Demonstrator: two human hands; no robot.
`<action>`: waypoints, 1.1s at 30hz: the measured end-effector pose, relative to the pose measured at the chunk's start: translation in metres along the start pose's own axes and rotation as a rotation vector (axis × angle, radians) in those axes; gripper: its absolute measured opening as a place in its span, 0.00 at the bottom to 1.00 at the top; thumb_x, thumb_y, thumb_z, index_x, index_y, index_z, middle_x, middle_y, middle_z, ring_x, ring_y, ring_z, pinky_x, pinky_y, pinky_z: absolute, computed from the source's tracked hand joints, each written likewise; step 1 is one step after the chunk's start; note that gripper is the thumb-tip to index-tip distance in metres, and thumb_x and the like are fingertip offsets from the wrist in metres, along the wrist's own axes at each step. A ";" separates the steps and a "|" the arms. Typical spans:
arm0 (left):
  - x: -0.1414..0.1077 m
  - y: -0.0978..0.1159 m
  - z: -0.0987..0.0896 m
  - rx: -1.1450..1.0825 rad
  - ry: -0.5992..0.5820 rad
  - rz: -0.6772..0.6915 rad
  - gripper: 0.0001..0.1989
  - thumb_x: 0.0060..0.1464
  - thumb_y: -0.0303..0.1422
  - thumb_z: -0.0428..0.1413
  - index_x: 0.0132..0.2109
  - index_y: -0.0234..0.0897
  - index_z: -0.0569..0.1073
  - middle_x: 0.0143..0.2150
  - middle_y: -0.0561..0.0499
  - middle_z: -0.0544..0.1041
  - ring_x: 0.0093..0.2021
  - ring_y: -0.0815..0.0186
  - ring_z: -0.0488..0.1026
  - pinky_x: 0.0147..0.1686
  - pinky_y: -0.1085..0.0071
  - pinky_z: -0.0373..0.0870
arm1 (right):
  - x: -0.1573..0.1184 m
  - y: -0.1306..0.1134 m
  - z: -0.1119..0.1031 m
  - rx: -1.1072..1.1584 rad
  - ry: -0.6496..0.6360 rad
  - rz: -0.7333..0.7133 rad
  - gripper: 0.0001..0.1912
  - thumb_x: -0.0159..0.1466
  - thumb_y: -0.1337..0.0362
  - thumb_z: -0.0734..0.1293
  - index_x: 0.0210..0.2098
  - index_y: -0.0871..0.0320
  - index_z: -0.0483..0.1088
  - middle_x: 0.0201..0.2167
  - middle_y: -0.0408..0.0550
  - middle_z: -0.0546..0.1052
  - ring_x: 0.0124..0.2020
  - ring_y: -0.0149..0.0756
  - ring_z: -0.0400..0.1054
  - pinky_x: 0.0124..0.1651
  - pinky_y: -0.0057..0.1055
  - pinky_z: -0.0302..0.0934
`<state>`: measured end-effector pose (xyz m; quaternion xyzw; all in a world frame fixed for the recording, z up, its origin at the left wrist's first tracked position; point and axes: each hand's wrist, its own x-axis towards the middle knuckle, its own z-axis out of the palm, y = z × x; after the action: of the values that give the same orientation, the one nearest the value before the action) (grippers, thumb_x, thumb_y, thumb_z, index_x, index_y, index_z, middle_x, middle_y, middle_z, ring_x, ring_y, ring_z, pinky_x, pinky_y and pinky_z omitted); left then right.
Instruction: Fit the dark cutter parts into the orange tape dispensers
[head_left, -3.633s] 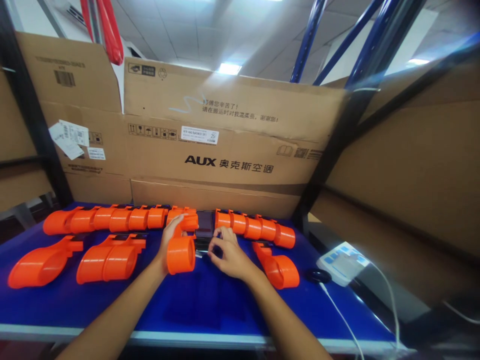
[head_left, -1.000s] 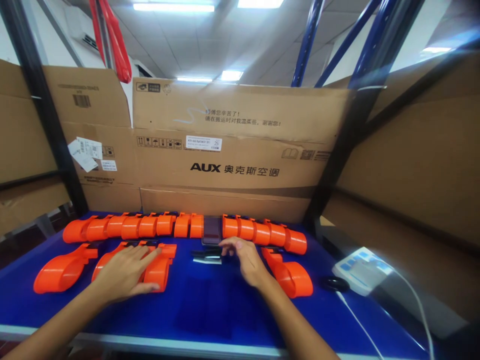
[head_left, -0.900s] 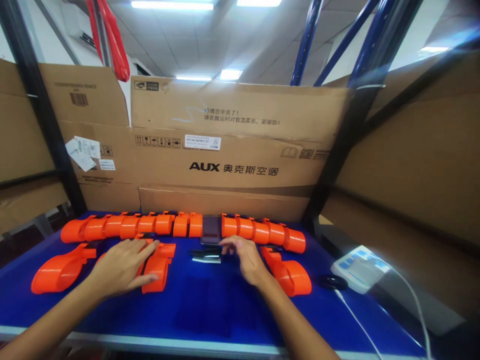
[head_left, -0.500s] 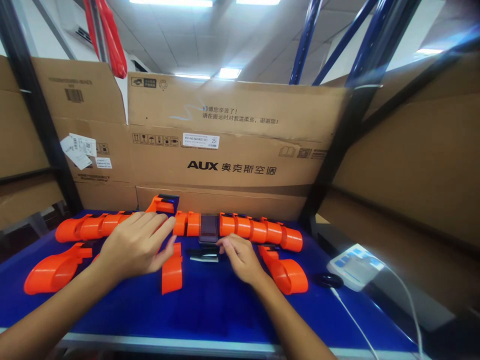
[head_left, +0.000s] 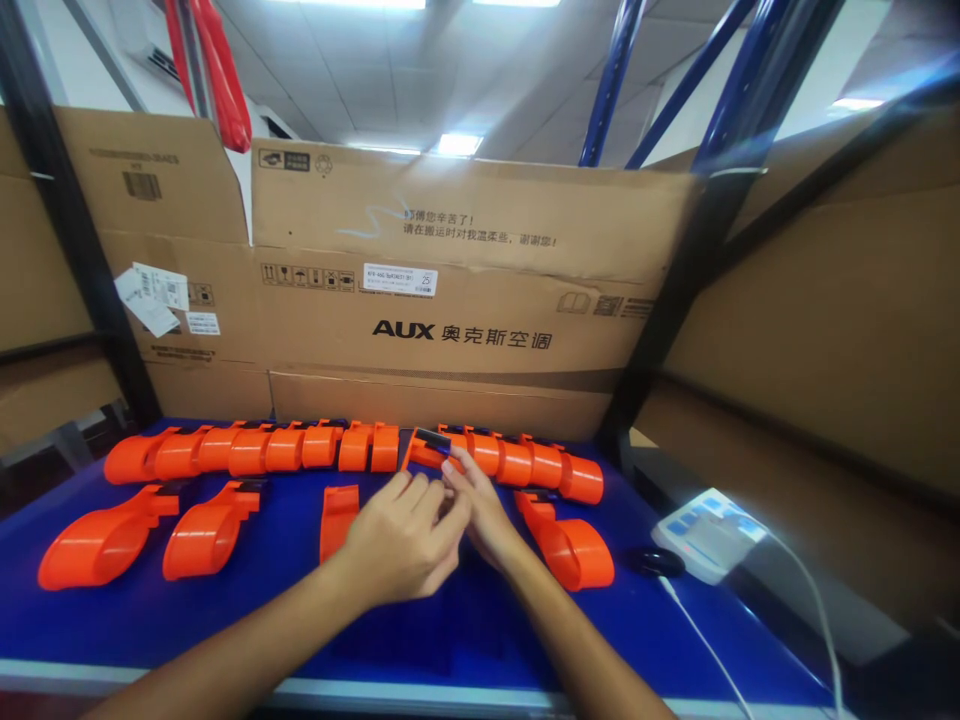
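Observation:
Over the middle of the table, my left hand (head_left: 409,540) is closed with curled fingers around the lower part of an orange plastic tape dispenser (head_left: 424,455). The dispenser carries a dark strip (head_left: 433,440) along its upper end. My right hand (head_left: 484,505) meets the left one, its fingers pinching the strip's right end. Most of the dispenser's loop is hidden behind my hands. Just left of my left hand, another orange tape dispenser (head_left: 340,520) stands on the blue tabletop (head_left: 277,620).
Several orange dispensers line the back in a left row (head_left: 247,450) and a right row (head_left: 514,462). Nearer lie two loops (head_left: 201,540) at left and one (head_left: 585,552) at right. A black oval device (head_left: 658,562) with a cable and a white box (head_left: 712,535) sit right. Cardboard (head_left: 465,390) walls the back.
My left hand has moved right with the dispenser, from above the left row to the middle. My right hand has risen to the dispenser's strip. The dark flat device and pen-like item are now hidden.

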<state>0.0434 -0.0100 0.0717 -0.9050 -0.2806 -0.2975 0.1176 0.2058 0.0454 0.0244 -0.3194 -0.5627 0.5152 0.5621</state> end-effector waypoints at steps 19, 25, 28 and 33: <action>-0.095 -0.067 -0.011 0.049 -0.289 -0.513 0.23 0.64 0.45 0.48 0.60 0.40 0.73 0.56 0.39 0.78 0.54 0.46 0.75 0.55 0.49 0.66 | 0.014 -0.004 -0.018 0.105 0.343 -0.046 0.21 0.57 0.51 0.75 0.45 0.53 0.75 0.44 0.46 0.81 0.46 0.45 0.74 0.49 0.37 0.67; -0.106 -0.092 -0.034 0.163 -0.471 -0.637 0.17 0.56 0.37 0.52 0.50 0.39 0.76 0.44 0.40 0.82 0.41 0.48 0.78 0.43 0.56 0.68 | 0.011 -0.004 -0.012 0.036 0.273 -0.021 0.20 0.59 0.49 0.74 0.44 0.54 0.76 0.46 0.46 0.81 0.49 0.46 0.74 0.53 0.38 0.66; -0.104 -0.097 -0.039 0.259 -0.531 -0.647 0.16 0.55 0.37 0.51 0.47 0.37 0.76 0.39 0.41 0.81 0.40 0.47 0.77 0.43 0.55 0.67 | 0.008 -0.006 -0.007 0.012 0.212 -0.011 0.18 0.59 0.50 0.74 0.44 0.53 0.76 0.44 0.46 0.82 0.47 0.46 0.75 0.52 0.39 0.66; -0.088 -0.090 -0.045 0.360 -0.498 -0.568 0.14 0.53 0.35 0.52 0.43 0.35 0.76 0.40 0.37 0.79 0.44 0.44 0.76 0.51 0.50 0.65 | 0.005 -0.006 0.001 -0.019 0.098 -0.003 0.21 0.60 0.49 0.74 0.47 0.53 0.75 0.42 0.47 0.82 0.46 0.48 0.76 0.53 0.43 0.67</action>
<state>-0.0887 0.0075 0.0586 -0.8008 -0.5865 -0.0365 0.1160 0.2055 0.0482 0.0321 -0.3490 -0.5397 0.4927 0.5866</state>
